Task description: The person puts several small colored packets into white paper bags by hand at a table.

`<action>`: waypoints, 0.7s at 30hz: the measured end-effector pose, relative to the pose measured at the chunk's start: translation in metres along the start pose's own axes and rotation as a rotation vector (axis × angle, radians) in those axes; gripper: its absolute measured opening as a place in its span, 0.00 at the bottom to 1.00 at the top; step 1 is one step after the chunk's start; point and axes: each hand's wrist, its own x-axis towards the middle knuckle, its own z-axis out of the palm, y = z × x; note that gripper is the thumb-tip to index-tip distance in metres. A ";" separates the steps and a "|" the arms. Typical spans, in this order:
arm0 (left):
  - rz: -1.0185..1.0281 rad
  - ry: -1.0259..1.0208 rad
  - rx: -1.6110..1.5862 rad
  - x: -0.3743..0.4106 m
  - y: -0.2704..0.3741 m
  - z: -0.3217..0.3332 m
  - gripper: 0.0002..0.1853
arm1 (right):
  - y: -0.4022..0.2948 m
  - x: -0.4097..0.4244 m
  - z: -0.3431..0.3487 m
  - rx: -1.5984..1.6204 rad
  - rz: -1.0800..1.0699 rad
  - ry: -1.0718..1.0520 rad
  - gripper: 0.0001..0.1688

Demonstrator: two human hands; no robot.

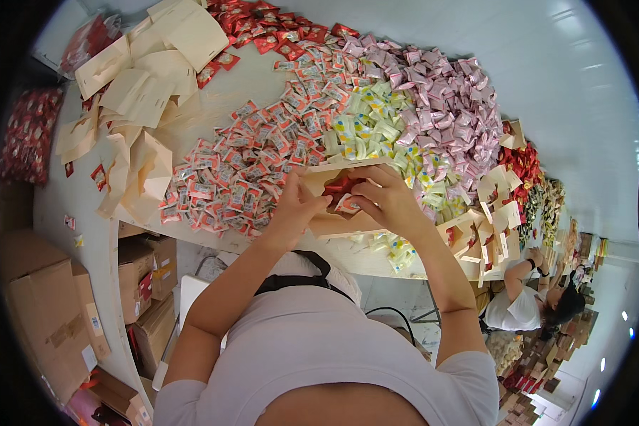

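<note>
A cream paperboard box (pixel 327 183) stands open in front of my chest, at the table's near edge. My left hand (pixel 296 210) grips its left side between thumb and fingers. The fingertips of my right hand (pixel 391 199) reach into the opening and hold a small red-and-white packet (pixel 346 204). Next to that packet, a shiny red packet (pixel 342 185) lies inside the box. The box's floor is hidden by the packets and my fingers. Loose red-and-white packets (pixel 245 170) spread out just beyond my left hand, and yellow-green packets (pixel 373 117) lie behind the box.
Pink packets (pixel 442 90) are heaped at the back. Flat and part-folded paperboard boxes (pixel 149 80) pile up at the left; several filled ones (pixel 484 229) stand at the right. Cardboard cartons (pixel 48 314) sit low at left. A co-worker (pixel 516 309) is farther along the table.
</note>
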 end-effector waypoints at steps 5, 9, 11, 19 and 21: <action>0.093 -0.033 -0.100 -0.004 0.010 0.006 0.27 | 0.012 -0.007 0.003 -0.030 -0.080 0.025 0.11; -0.015 -0.073 -0.177 -0.007 0.004 0.009 0.26 | 0.006 -0.008 0.012 0.006 -0.108 -0.024 0.12; -0.026 -0.103 -0.189 -0.004 -0.003 0.008 0.25 | 0.002 -0.007 0.010 -0.076 -0.104 -0.044 0.13; 0.000 -0.214 -0.093 -0.004 -0.006 0.004 0.26 | 0.001 -0.001 0.020 -0.029 -0.028 -0.020 0.16; -0.020 -0.192 -0.108 -0.005 -0.004 0.006 0.25 | -0.001 -0.003 0.022 0.092 0.061 0.051 0.16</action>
